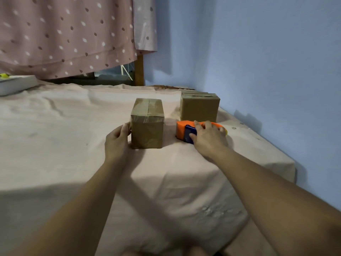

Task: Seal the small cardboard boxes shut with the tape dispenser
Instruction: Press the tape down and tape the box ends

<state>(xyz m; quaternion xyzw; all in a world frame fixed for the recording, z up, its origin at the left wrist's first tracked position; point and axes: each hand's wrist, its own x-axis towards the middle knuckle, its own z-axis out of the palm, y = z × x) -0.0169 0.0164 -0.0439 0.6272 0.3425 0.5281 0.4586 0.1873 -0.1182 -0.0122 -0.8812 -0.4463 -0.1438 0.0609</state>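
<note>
A small cardboard box (147, 124) stands on the pink bedsheet, with clear tape across its top seam and down its front. My left hand (118, 140) touches its left side, fingers loosely curved against the wall. To the right lies an orange tape dispenser (182, 129) with a dark blue handle. My right hand (208, 138) lies over it, fingers curled round the body. Behind the dispenser stands a second cardboard box (200, 108), its top flaps looking less neatly closed.
The bed (64, 145) runs up to a blue wall (258, 61) on the right and drops off at its right edge. A spotted pink curtain (70, 34) hangs at the back. A white flat object (14, 85) lies at the far left.
</note>
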